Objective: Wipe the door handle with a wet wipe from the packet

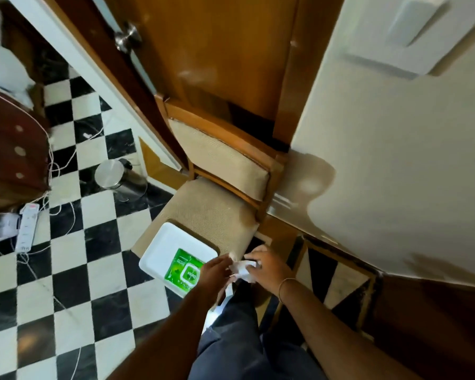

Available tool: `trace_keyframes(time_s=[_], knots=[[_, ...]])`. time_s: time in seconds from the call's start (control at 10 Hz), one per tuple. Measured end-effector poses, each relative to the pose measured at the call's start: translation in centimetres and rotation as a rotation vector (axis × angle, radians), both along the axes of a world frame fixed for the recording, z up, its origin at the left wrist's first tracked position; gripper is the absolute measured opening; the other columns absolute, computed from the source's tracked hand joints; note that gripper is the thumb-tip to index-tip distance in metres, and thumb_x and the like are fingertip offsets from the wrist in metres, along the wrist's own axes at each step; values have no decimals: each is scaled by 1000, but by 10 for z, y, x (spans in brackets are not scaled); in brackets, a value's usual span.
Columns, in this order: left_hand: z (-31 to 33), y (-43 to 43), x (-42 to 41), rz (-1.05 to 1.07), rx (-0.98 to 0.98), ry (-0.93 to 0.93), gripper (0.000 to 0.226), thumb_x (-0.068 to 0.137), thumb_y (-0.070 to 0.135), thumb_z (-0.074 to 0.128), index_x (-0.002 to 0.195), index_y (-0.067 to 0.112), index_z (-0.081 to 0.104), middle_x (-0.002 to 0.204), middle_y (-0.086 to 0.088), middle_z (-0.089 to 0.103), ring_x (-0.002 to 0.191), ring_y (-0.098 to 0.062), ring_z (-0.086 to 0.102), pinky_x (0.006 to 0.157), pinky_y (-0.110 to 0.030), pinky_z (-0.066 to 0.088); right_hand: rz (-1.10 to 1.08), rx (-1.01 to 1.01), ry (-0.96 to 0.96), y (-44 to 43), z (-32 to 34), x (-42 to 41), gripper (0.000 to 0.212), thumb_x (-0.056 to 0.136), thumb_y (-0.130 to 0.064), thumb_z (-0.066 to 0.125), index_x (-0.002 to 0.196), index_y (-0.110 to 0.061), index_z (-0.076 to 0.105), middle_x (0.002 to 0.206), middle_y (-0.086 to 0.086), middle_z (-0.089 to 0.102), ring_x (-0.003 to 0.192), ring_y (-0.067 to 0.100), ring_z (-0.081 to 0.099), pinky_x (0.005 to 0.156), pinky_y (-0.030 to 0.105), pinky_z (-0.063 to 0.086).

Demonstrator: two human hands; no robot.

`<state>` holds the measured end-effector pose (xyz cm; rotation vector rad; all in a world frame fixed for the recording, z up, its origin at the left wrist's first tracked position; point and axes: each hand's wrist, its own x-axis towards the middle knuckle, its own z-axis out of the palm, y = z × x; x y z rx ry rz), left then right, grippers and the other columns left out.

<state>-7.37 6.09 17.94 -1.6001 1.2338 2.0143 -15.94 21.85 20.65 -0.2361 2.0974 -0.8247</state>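
A green packet of wet wipes (183, 270) lies on a white tray (162, 248) at the front edge of a chair seat. Just right of the packet, my left hand (213, 272) and my right hand (269, 266) both pinch a crumpled white wet wipe (242, 268) between them. The round metal door handle (126, 37) sticks out from the brown wooden door (217, 50) far up at the top left, well away from both hands.
A wooden chair with beige cushions (217, 171) stands against the door. A steel pedal bin (115, 176) sits on the black and white tiled floor (74, 270). A power strip with cables (26, 226) lies at left. A cream wall (395, 160) runs along the right.
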Motion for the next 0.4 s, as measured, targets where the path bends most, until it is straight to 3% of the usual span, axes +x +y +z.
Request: trace_keyframes(time_s=[0.1, 0.2, 0.3, 0.4], knots=[[-44, -33, 11, 55, -227, -149, 33, 102, 6, 74, 131, -9, 74, 107, -24, 74, 94, -35, 68, 74, -36, 58, 1, 58, 28, 2, -24, 6, 32, 106, -19, 65, 137, -19, 70, 147, -2, 55, 130, 21, 62, 112, 37, 54], [-84, -59, 13, 148, -310, -200, 34, 101, 3, 75, 133, -10, 73, 130, -29, 76, 123, -44, 72, 112, -52, 58, -47, 115, 24, 32, -49, 24, 27, 107, -17, 63, 132, -21, 73, 139, -4, 59, 119, 17, 68, 102, 28, 56], [-120, -78, 3, 94, -328, -235, 35, 103, 6, 73, 135, -7, 73, 136, -30, 74, 130, -47, 70, 116, -55, 55, -110, 183, -16, 74, -78, 54, 24, 107, -8, 61, 123, -17, 76, 125, -3, 62, 108, 14, 68, 103, 33, 57], [-140, -85, -3, -5, -357, -294, 36, 105, 7, 68, 140, -2, 71, 142, -30, 71, 134, -47, 67, 116, -51, 55, -210, 312, -98, 124, -91, 87, 25, 107, -1, 59, 120, -15, 75, 118, -3, 60, 111, 14, 64, 110, 40, 55]])
